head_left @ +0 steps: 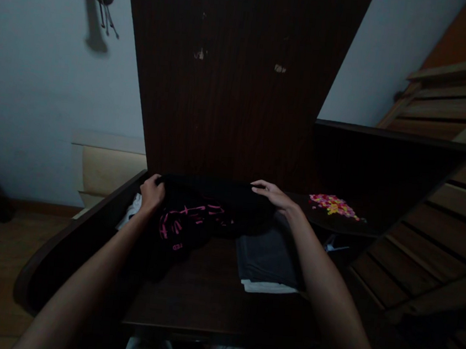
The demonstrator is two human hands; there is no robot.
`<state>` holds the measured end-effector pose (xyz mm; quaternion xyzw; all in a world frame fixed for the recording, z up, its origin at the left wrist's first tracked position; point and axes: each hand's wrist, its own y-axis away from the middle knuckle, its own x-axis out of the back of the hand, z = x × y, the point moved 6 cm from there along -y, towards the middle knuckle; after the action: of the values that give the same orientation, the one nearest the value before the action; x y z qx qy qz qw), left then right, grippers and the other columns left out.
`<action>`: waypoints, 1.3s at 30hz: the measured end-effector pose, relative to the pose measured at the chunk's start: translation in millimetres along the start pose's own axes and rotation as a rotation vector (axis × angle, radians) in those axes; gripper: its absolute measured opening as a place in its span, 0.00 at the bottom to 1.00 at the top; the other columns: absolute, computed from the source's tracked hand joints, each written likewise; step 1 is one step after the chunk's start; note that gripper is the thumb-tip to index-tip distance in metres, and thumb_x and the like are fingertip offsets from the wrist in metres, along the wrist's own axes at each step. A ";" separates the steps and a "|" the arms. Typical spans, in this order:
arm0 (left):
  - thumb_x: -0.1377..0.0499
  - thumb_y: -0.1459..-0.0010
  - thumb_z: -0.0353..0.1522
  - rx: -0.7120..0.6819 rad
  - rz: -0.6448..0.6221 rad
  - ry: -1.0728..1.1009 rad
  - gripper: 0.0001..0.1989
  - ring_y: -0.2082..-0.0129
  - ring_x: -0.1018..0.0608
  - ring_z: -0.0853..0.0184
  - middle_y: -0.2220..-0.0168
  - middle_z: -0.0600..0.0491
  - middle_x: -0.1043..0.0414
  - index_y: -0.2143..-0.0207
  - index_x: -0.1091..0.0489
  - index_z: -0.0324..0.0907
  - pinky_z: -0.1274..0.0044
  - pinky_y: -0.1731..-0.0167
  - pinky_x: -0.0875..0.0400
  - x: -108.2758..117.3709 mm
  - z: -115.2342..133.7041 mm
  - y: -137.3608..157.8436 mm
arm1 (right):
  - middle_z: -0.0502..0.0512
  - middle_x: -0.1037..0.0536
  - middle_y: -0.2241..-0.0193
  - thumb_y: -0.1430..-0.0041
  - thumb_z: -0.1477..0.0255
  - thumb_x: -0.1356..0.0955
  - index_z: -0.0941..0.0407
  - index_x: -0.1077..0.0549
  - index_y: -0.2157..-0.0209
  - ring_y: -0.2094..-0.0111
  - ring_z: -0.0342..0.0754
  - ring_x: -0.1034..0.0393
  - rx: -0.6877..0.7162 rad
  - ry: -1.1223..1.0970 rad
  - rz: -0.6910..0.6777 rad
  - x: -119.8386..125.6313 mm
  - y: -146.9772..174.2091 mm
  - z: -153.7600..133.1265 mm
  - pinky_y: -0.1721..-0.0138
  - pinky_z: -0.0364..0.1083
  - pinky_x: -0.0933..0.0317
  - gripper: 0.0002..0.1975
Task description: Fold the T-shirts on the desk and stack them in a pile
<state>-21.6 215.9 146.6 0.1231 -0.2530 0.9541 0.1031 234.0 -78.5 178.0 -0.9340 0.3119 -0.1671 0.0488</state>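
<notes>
A dark garment, a black shirt with pink lettering, is spread across the dark wooden surface, its lower left part hanging in loose folds. My left hand is closed on its far left corner. At the far right edge my right hand pinches the cloth between thumb and fingers. A folded grey cloth lies beside the shirt, under my right forearm, with a folded white cloth showing below it. Some white fabric peeks out left of my left wrist.
A tall dark wooden panel rises behind the surface. Right of it, a shelf holds a pile of small pink and yellow pieces. A curved side board borders the left. Wooden slats stand at right; keys hang on the wall.
</notes>
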 end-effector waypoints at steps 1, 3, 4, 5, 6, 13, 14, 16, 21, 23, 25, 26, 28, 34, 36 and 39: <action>0.45 0.53 0.28 -0.037 0.039 -0.048 0.08 0.59 0.22 0.56 0.66 0.47 0.22 0.71 0.27 0.43 0.71 0.55 0.32 2.7 11.2 -6.3 | 0.53 0.21 0.66 0.54 0.65 0.27 0.56 0.24 0.61 0.64 0.48 0.27 0.066 0.054 0.010 1.8 -0.2 -10.5 0.61 0.47 0.34 0.18; 0.47 0.51 0.26 -0.106 0.109 -0.100 0.12 0.60 0.23 0.58 0.65 0.48 0.23 0.66 0.27 0.41 0.72 0.55 0.32 8.6 31.3 -16.9 | 0.53 0.22 0.60 0.59 0.68 0.25 0.55 0.26 0.56 0.58 0.51 0.28 0.208 0.219 0.007 4.4 0.9 -30.9 0.56 0.49 0.35 0.24; 0.48 0.52 0.26 -0.133 0.131 -0.108 0.13 0.60 0.23 0.59 0.65 0.48 0.23 0.65 0.27 0.40 0.73 0.56 0.32 11.6 39.1 -21.1 | 0.54 0.23 0.57 0.62 0.71 0.24 0.54 0.27 0.54 0.55 0.52 0.29 0.272 0.320 -0.004 4.9 2.3 -39.0 0.53 0.50 0.36 0.29; 0.48 0.52 0.25 -0.155 0.142 -0.115 0.14 0.61 0.23 0.60 0.64 0.49 0.23 0.64 0.27 0.39 0.73 0.56 0.32 14.3 45.2 -24.8 | 0.54 0.25 0.55 0.65 0.76 0.24 0.54 0.28 0.52 0.54 0.52 0.30 0.329 0.424 -0.016 5.1 3.8 -45.2 0.52 0.50 0.37 0.32; 0.48 0.52 0.25 -0.170 0.146 -0.122 0.15 0.61 0.23 0.60 0.64 0.49 0.23 0.63 0.27 0.39 0.74 0.56 0.32 17.0 49.1 -28.0 | 0.55 0.25 0.54 0.66 0.80 0.25 0.54 0.28 0.51 0.53 0.53 0.31 0.379 0.518 -0.021 5.3 5.4 -49.5 0.51 0.50 0.38 0.34; 0.46 0.48 0.30 -0.044 0.160 -0.185 0.10 0.63 0.22 0.57 0.67 0.46 0.22 0.67 0.26 0.37 0.72 0.59 0.31 36.9 26.4 -36.4 | 0.51 0.25 0.70 0.57 0.78 0.34 0.56 0.28 0.62 0.67 0.48 0.29 0.390 0.330 0.380 43.3 -0.1 -41.6 0.63 0.47 0.35 0.16; 0.45 0.48 0.32 -0.030 0.128 -0.202 0.09 0.63 0.22 0.56 0.68 0.45 0.22 0.69 0.26 0.38 0.72 0.60 0.30 37.1 21.7 -36.4 | 0.51 0.25 0.71 0.55 0.76 0.33 0.56 0.28 0.64 0.68 0.48 0.29 0.357 0.221 0.435 51.1 -2.8 -37.6 0.65 0.47 0.34 0.13; 0.43 0.49 0.35 -0.042 0.065 -0.230 0.09 0.64 0.21 0.55 0.70 0.46 0.22 0.72 0.26 0.39 0.72 0.62 0.30 36.3 16.5 -36.0 | 0.51 0.24 0.72 0.54 0.72 0.32 0.55 0.28 0.65 0.69 0.48 0.28 0.301 0.041 0.479 63.0 -9.0 -32.4 0.67 0.47 0.34 0.10; 0.39 0.51 0.42 -0.075 -0.007 -0.259 0.12 0.66 0.22 0.55 0.75 0.47 0.24 0.77 0.29 0.42 0.71 0.62 0.30 30.3 14.2 -36.5 | 0.52 0.23 0.72 0.52 0.63 0.29 0.55 0.27 0.67 0.68 0.49 0.27 0.324 -0.066 0.587 81.5 -15.6 -42.5 0.67 0.48 0.33 0.12; 0.36 0.55 0.39 -0.096 -0.033 -0.289 0.09 0.65 0.22 0.55 0.74 0.47 0.24 0.76 0.29 0.44 0.69 0.59 0.30 22.9 13.4 -35.2 | 0.53 0.23 0.71 0.55 0.60 0.27 0.56 0.26 0.69 0.66 0.50 0.28 0.364 0.007 0.607 77.7 -15.8 -47.6 0.66 0.47 0.34 0.15; 0.35 0.58 0.33 -0.146 -0.069 -0.314 0.08 0.62 0.22 0.54 0.71 0.47 0.23 0.72 0.28 0.44 0.67 0.55 0.31 11.9 12.7 -31.3 | 0.53 0.23 0.71 0.56 0.59 0.27 0.57 0.26 0.70 0.66 0.49 0.28 0.377 0.090 0.556 64.6 -18.1 -48.2 0.65 0.47 0.35 0.17; 0.35 0.59 0.30 -0.167 -0.102 -0.323 0.10 0.61 0.22 0.54 0.69 0.47 0.22 0.70 0.28 0.45 0.67 0.54 0.31 4.7 11.4 -28.5 | 0.52 0.23 0.72 0.56 0.58 0.27 0.57 0.26 0.71 0.66 0.49 0.29 0.375 0.127 0.523 56.5 -19.4 -46.7 0.65 0.46 0.36 0.17; 0.34 0.62 0.28 -0.181 -0.210 -0.358 0.13 0.59 0.22 0.52 0.69 0.46 0.22 0.69 0.28 0.44 0.67 0.54 0.31 -12.1 6.8 -21.5 | 0.52 0.23 0.74 0.54 0.57 0.29 0.57 0.25 0.73 0.68 0.48 0.30 0.363 0.195 0.492 41.9 -21.3 -42.1 0.65 0.46 0.37 0.17; 0.36 0.55 0.36 -0.319 -0.709 -0.601 0.21 0.54 0.22 0.55 0.56 0.44 0.22 0.56 0.28 0.42 0.72 0.54 0.31 -59.0 1.5 13.8 | 0.51 0.25 0.77 0.53 0.55 0.31 0.57 0.26 0.76 0.72 0.47 0.32 0.325 0.294 0.488 22.0 -24.3 -33.6 0.69 0.44 0.41 0.18; 0.39 0.51 0.41 -0.359 -0.791 -0.700 0.25 0.52 0.23 0.55 0.53 0.43 0.24 0.50 0.30 0.42 0.71 0.53 0.32 -63.6 0.8 22.1 | 0.51 0.26 0.78 0.52 0.55 0.32 0.57 0.27 0.77 0.72 0.48 0.32 0.331 0.337 0.528 25.3 -22.2 -36.0 0.69 0.44 0.42 0.18; 0.36 0.55 0.45 -0.285 -0.821 -0.791 0.29 0.52 0.23 0.50 0.55 0.41 0.22 0.52 0.29 0.41 0.68 0.55 0.30 -59.1 -8.6 22.0 | 0.52 0.26 0.78 0.50 0.56 0.32 0.57 0.28 0.78 0.72 0.48 0.32 0.347 0.393 0.751 46.8 -11.3 -40.3 0.69 0.44 0.42 0.17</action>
<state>27.1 193.6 112.3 0.5427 -0.3295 0.6741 0.3775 261.6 -97.0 231.3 -0.6849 0.5994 -0.3618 0.2016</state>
